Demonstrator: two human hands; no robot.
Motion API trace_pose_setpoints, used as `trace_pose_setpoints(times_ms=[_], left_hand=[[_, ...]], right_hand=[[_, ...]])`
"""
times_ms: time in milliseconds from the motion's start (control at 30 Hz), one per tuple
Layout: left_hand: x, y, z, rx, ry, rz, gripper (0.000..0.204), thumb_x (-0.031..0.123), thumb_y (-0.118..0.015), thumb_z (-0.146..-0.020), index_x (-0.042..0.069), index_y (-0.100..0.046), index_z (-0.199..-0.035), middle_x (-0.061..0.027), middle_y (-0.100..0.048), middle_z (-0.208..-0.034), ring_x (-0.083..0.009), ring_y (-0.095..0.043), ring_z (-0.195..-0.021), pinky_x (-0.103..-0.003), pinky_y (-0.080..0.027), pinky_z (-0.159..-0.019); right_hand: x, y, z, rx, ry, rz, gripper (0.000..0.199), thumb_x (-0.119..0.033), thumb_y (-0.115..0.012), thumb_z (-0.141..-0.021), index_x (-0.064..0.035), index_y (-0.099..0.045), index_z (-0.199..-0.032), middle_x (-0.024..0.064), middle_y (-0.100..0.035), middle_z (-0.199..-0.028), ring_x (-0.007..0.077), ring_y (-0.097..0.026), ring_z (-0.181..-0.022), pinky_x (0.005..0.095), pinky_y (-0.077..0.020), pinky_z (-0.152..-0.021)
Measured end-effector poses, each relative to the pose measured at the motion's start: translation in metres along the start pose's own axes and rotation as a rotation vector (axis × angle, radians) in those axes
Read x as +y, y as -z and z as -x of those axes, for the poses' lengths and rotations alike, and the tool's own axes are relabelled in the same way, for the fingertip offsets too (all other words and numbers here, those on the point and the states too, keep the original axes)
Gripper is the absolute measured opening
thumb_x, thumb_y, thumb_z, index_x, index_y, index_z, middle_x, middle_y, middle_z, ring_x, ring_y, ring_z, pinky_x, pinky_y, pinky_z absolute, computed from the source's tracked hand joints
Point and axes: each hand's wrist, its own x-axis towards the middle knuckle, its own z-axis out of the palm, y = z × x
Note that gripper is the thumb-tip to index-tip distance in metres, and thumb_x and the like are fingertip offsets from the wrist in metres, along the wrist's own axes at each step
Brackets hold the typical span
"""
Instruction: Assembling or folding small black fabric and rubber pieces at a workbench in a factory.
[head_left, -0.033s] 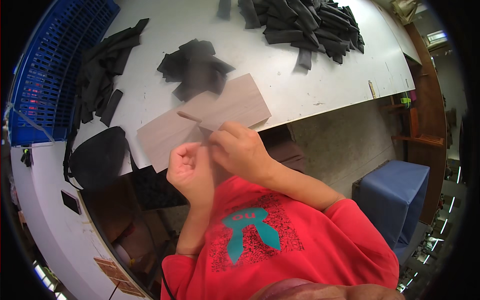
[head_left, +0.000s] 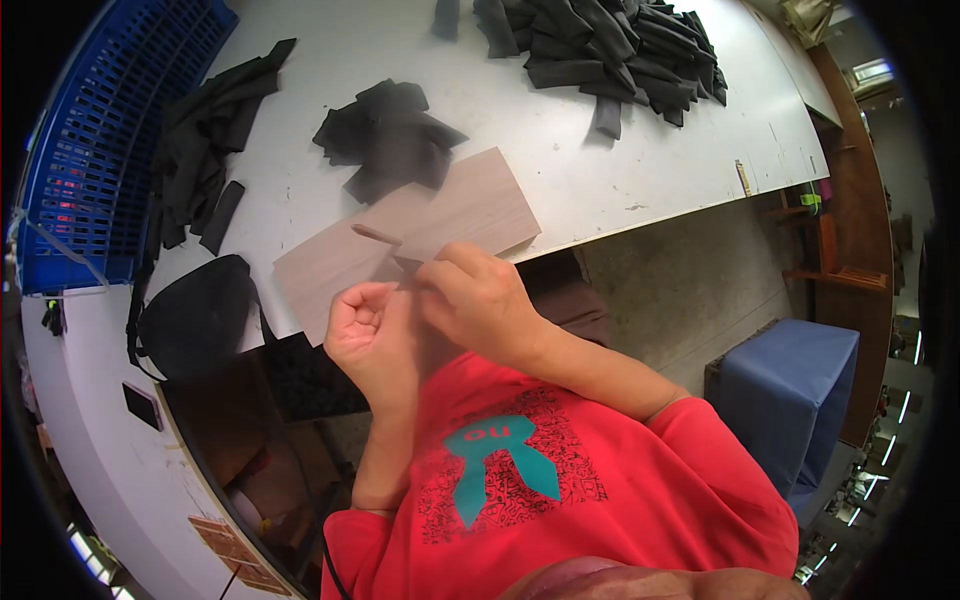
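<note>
Three dark cloth piles (head_left: pixel 385 125) lie beyond the hands (head_left: pixel 478 300) and board (head_left: pixel 482 205)

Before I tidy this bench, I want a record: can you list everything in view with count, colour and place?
Table: one, white, beyond the person
Board: one, pale brown, at the table's near edge
Thin item: one, brown, over the board
Middle pile: one, dark grey, behind the board
Far pile: one, dark grey, table's far side
Left pile: one, dark grey, beside the crate
Crate: one, blue, far left
Bag: one, black, left of the board
Phone-like slab: one, dark, lower left
Box: one, blue, right
Background clutter: uncountable
Shirt: one, red, on the person
Left hand: one, bare, board's near edge
Right hand: one, bare, beside the left; grip unclear
</note>
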Motion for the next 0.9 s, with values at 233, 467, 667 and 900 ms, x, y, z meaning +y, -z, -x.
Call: trace_pose_setpoints(times_ms=[233, 467, 667, 900], left_hand=[[0.027, 0.011, -0.016, -0.43, 0.292, 0.424, 0.028, -0.009, -0.057, -0.073, -0.001, -0.048, -0.098, -0.0037, -0.052, -0.073, -0.0022, -0.035, -0.044, -0.015, -0.027, -0.039], [0.003, 0.009, -0.014, -0.084, -0.017, -0.024, 0.02, -0.01, -0.052, -0.072, -0.002, -0.053, -0.09, -0.0035, -0.053, -0.076, -0.0018, -0.037, -0.046, -0.016, -0.026, -0.038], [0.002, 0.018, -0.019, -0.206, 0.155, 0.162, 0.019, -0.011, -0.051, -0.074, -0.004, -0.051, -0.092, -0.0072, -0.057, -0.076, -0.0009, -0.038, -0.044, -0.015, -0.026, -0.037], [0.03, 0.02, -0.008, -0.807, 0.4, 0.56, 0.04, -0.009, -0.049, -0.07, -0.01, -0.043, -0.109, -0.0139, -0.057, -0.076, -0.0045, -0.038, -0.037, -0.017, -0.028, -0.037]], right_hand=[[0.007, 0.011, -0.004, -0.124, -0.441, -0.562, 0.011, -0.007, -0.067, -0.069, -0.0019, -0.062, -0.078, 0.0042, -0.057, -0.068, 0.0121, -0.052, -0.058, 0.0279, -0.0426, -0.051], [-0.003, 0.005, 0.002, -0.398, -0.95, -1.549, 0.017, -0.019, -0.063, -0.083, -0.0072, -0.057, -0.073, -0.0036, -0.052, -0.065, 0.0055, -0.044, -0.057, 0.019, -0.0346, -0.051], [0.012, 0.004, -0.002, -0.322, -0.747, -1.173, 0.019, -0.02, -0.062, -0.084, -0.006, -0.056, -0.072, -0.0042, -0.049, -0.064, 0.0039, -0.042, -0.059, 0.0187, -0.0339, -0.053], [0.01, 0.013, 0.005, -0.362, -0.494, -1.365, 0.019, -0.019, -0.061, -0.084, -0.0039, -0.056, -0.074, -0.0019, -0.049, -0.085, 0.0052, -0.043, -0.071, 0.0194, -0.0368, -0.065]])
